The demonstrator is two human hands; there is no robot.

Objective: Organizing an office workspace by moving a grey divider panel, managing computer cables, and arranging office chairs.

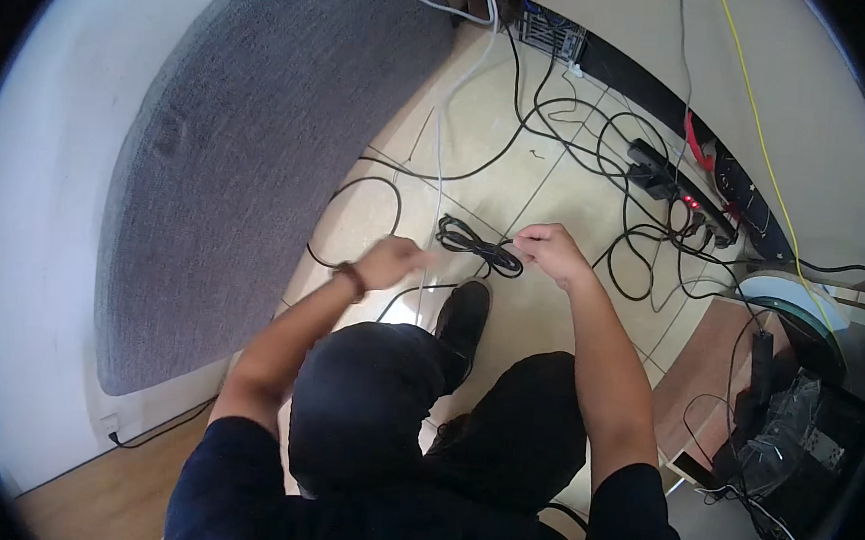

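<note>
A bundled black cable (481,248), folded into loops and bound around its middle, is in front of me above the tiled floor. My right hand (549,253) is closed in a pinch on the cable at the bundle's right end. To the left of the bundle is my left hand (393,262), with a brown bracelet (352,281) on its wrist. Motion smears its fingers, so I cannot tell whether they hold anything. Below the bundle is my black shoe (462,322). A loose black cord (368,177) curves across the floor beyond my left hand.
A grey padded panel (260,148) stands to the left. At the far right, a black power strip (681,187) with red lights lies among tangled black cables. A wooden box (701,379) and a black bin (821,448) stand nearer on the right. A yellow cable (755,102) hangs above.
</note>
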